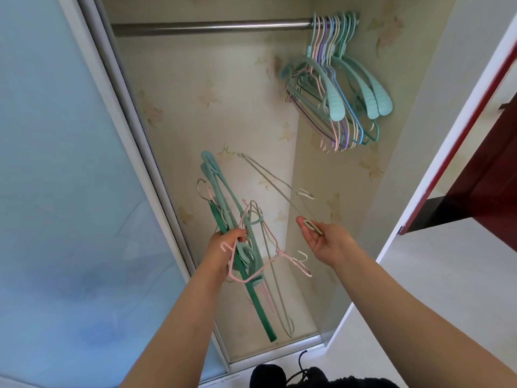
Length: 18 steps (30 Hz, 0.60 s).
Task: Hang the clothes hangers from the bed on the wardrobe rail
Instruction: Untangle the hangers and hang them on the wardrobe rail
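With the left hand (223, 247) gripping the tangled bunch of green and pink hangers (240, 236), the right hand's fingers (303, 224) pinching the thin grey wire hanger (279, 186) by its hook should lift it clear, then hook it over the steel wardrobe rail (209, 26) beside the pastel hangers already hung (338, 85)

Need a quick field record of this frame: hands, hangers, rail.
left hand: left hand grips a tangled bundle of teal, green and pink plastic hangers
right hand: right hand pinches the hook of one thin pale wire hanger
rail: metal wardrobe rail, bare along most of its length
already hung: cluster of mint, pink, purple and blue hangers at the rail's right end
door: frosted sliding door on the left
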{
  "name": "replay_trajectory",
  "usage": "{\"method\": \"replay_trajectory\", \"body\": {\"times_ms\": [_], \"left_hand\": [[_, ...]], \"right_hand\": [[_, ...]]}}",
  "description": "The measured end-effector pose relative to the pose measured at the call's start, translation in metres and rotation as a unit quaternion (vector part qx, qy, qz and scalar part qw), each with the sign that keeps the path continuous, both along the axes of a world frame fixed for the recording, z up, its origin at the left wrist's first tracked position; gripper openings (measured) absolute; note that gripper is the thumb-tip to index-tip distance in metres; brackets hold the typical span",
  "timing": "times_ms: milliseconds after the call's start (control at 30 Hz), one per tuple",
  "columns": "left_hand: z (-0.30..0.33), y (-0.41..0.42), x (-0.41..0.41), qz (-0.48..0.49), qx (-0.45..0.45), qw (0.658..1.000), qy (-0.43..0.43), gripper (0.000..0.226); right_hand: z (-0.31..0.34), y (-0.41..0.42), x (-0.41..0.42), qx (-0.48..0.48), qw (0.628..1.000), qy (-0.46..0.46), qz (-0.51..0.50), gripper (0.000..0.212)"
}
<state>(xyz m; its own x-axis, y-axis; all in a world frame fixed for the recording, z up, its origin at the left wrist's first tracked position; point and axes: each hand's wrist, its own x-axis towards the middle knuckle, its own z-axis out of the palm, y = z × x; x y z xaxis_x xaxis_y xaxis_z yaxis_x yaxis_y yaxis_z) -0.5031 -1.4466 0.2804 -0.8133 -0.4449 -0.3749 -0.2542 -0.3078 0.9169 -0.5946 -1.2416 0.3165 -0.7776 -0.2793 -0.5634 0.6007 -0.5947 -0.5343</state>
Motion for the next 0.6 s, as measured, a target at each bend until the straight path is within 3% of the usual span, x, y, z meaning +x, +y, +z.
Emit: {"method": "replay_trajectory", "body": {"times_ms": [100,167,200,233,300,333,367,433,500,567,600], "left_hand": [[0.0,-0.005,-0.004,0.015,0.002,1.0,-0.013,0.026],[0.003,-0.008,-0.005,0.018,-0.008,0.999,-0.025,0.023],[0.005,-0.009,-0.006,0.016,-0.014,0.999,-0.032,0.023],[0.005,-0.01,-0.007,0.015,-0.021,0.999,-0.036,0.022],[0.007,-0.012,-0.008,0.016,-0.032,0.999,-0.04,0.022],[0.009,-0.013,-0.008,0.014,-0.033,0.999,-0.037,0.024],[0.01,-0.014,-0.009,0.01,-0.032,0.999,-0.03,0.026],[0.014,-0.016,-0.01,0.005,-0.03,0.999,-0.018,0.033],[0.019,-0.017,-0.012,0.003,-0.023,1.0,-0.005,0.035],[0.024,-0.018,-0.015,0.005,-0.012,1.0,0.004,0.034],[0.026,-0.019,-0.017,0.005,-0.007,1.0,0.008,0.032]], "right_hand": [[-0.006,-0.004,-0.007,0.077,0.996,0.021,-0.037,0.021],[-0.016,-0.002,-0.014,0.207,0.974,0.086,-0.023,0.02],[-0.023,0.001,-0.018,0.304,0.943,0.138,0.002,0.019],[-0.029,0.006,-0.021,0.43,0.878,0.207,0.047,0.019],[-0.035,0.018,-0.023,0.667,0.652,0.319,0.169,0.024],[-0.036,0.021,-0.022,0.739,0.538,0.346,0.212,0.028],[-0.034,0.022,-0.021,0.775,0.458,0.368,0.232,0.03],[-0.024,0.02,-0.019,0.795,0.387,0.408,0.226,0.028],[-0.008,0.014,-0.019,0.801,0.347,0.45,0.191,0.021],[0.014,0.008,-0.02,0.793,0.337,0.487,0.139,0.022],[0.027,0.006,-0.021,0.782,0.352,0.503,0.103,0.023]]}}
